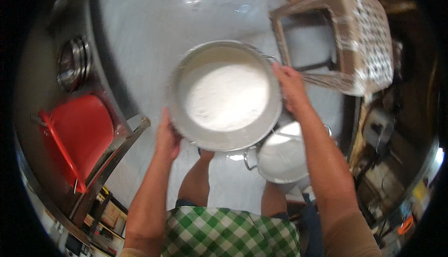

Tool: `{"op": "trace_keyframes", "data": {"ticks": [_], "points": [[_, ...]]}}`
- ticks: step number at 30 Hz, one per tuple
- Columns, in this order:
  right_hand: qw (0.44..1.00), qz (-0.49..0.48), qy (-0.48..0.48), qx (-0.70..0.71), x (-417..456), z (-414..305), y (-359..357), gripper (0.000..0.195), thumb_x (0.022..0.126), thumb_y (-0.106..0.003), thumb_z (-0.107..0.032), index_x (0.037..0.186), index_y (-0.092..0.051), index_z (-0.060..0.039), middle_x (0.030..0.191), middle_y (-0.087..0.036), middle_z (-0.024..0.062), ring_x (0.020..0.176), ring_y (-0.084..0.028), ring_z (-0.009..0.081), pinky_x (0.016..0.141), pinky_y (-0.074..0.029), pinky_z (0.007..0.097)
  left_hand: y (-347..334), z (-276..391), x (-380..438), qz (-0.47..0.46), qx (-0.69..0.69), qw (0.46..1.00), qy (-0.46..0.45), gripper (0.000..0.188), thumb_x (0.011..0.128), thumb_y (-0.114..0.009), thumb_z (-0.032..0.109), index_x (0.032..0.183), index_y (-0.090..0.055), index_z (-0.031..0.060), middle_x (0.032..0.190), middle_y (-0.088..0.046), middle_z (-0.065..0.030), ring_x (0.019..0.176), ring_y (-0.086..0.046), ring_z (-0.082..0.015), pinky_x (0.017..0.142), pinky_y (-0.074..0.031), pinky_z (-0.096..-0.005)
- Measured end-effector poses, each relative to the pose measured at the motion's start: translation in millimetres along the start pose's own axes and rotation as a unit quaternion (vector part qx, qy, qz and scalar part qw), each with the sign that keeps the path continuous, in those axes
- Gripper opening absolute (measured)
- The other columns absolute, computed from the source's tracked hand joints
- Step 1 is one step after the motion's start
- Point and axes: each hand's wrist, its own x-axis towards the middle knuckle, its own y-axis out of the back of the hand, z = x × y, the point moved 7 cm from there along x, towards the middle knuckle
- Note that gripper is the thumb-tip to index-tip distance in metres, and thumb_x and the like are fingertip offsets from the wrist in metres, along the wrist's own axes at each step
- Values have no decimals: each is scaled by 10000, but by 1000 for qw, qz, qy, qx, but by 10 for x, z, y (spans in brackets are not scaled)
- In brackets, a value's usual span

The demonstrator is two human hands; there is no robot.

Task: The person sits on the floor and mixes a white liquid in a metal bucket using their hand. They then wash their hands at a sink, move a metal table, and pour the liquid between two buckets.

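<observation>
A large round metal pot (224,140) hangs in front of me above the floor, carried between both hands. Fine white contents (227,96), a powder or a liquid, lie inside it. My left hand (168,138) grips the pot's lower left side, its thumb along the outer wall. On the opposite side, my right hand (290,85) grips the wall just below a loop handle (272,58). Fingers of both hands are partly hidden behind the pot. Below my right forearm stands a second, smaller metal pot (281,159) with loop handles, partly covered by that arm.
A brown stool or crate with a perforated side (371,43) stands at the upper right. To the left are a red plastic chair (84,131) and several stacked metal bowls (74,63) on a metal surface. The grey floor (140,29) has shiny patches. A green checked apron (231,232) covers my lap.
</observation>
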Motion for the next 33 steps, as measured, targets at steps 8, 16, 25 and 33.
{"op": "trace_keyframes", "data": {"ticks": [8, 16, 25, 33], "points": [[983, 47, 46, 170, -1589, 24, -191, 427, 889, -798, -419, 803, -617, -42, 703, -559, -17, 657, -474, 90, 589, -409, 286, 362, 803, -1585, -12, 55, 996, -69, 665, 1049, -465, 572, 1517, -443, 102, 1476, -535, -66, 1340, -497, -260, 1132, -373, -440], [963, 120, -1, 243, -3169, 438, 175, 273, 904, -795, -238, 822, -623, -42, 716, -527, -53, 668, -451, 57, 608, -387, 239, 645, 627, -2581, -37, 122, 990, -67, 542, 1049, -531, 451, 1414, -526, 49, 1312, -631, -74, 1203, -599, -234, 1026, -475, -433], [915, 246, -31, 319, -4560, 1552, 980, 145, 926, -748, -120, 869, -661, -19, 809, -640, -29, 727, -540, 56, 664, -442, 231, 376, -509, -3024, -127, 178, 976, 7, 345, 1050, -559, 363, 1171, -607, 43, 1117, -685, -66, 1036, -652, -211, 927, -521, -397], [899, 344, -41, 269, -5371, 2134, 1912, 274, 889, -802, -253, 888, -681, -7, 830, -657, -5, 743, -564, 104, 688, -470, 293, 203, -1704, -3131, -124, 258, 954, 93, 352, 1076, -530, 368, 1223, -597, 56, 1106, -689, -67, 1008, -668, -202, 875, -564, -399]]}}
